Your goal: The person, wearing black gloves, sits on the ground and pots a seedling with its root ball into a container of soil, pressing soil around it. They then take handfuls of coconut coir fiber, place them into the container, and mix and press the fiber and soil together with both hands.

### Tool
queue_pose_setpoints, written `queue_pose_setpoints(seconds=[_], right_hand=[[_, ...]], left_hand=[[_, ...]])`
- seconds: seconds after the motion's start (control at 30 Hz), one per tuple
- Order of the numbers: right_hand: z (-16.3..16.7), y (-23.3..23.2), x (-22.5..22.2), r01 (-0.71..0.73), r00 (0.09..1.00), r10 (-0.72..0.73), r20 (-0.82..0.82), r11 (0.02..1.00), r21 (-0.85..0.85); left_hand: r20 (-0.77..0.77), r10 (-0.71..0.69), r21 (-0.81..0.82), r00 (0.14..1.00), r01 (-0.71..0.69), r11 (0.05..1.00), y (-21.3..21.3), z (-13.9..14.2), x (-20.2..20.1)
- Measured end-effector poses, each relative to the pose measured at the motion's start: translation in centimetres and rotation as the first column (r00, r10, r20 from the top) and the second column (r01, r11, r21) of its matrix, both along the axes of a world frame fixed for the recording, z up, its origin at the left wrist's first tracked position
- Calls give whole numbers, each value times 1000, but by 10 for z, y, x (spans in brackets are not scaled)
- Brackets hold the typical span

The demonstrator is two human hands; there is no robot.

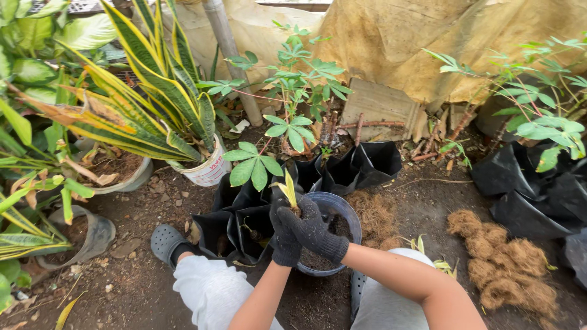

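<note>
Gloves covered both of my hands, dark knitted ones, and the 2 met over the round dark pot [342, 211] between my knees. My left hand [284, 235] was curled, fingers together, around the base of a small yellow-green cutting [288, 190], holding it upright at the pot's near-left rim. My right hand [315, 231] lay across and against the left one, fingers bent down toward the soil at the stem; whether it gripped the stem too or only pressed the soil I could not tell.

As I judged it, the pot was already mostly filled with dark soil and the cutting was standing in it, so the filling was largely done and firming around the stem was what remained. Just behind the pot stood a row of black grow bags [244, 214], open and slack, 1 carrying a leafy green seedling [254, 165]. A clump of brown coconut fibre [507, 263] lay on the ground well to my right, and another patch [376, 214] sat just beside the pot. A variegated snake plant [153, 91] in a white pot stood off to the left.
</note>
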State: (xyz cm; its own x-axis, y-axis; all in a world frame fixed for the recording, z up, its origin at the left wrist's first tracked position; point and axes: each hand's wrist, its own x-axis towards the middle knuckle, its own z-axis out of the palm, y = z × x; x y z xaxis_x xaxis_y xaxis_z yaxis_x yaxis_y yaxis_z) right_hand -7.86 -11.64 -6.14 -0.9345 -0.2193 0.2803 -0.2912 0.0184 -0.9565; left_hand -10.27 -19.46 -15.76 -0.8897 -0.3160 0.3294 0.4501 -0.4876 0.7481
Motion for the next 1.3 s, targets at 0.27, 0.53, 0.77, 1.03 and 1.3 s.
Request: queue_pose_setpoints(seconds=[0.27, 0.53, 0.77, 1.03, 1.3], right_hand=[[-1, 14, -8, -128, 988, 119, 102, 988, 82], [30, 33, -4, -133, 939, 163, 304, 984, -115], [19, 26, 0, -196, 970, 171, 172, 971, 140], [11, 45, -6, -150, 879, 351, 324, 847, -510], [-8, 49, -13, 158, 781, 137, 610, 901, -404]], left_hand=[[-25, 17, -197, 1000, -22, 980, 0, 44, 28], [21, -159, -205, 987, 160, 966, -5, 44, 26], [-142, 331, -745, 933, -321, 585, 9, 12, 42], [-14, 36, -259, 999, -38, 965, -5, 68, 27], [58, -70, -248, 996, 83, 965, 4, 81, 31]])
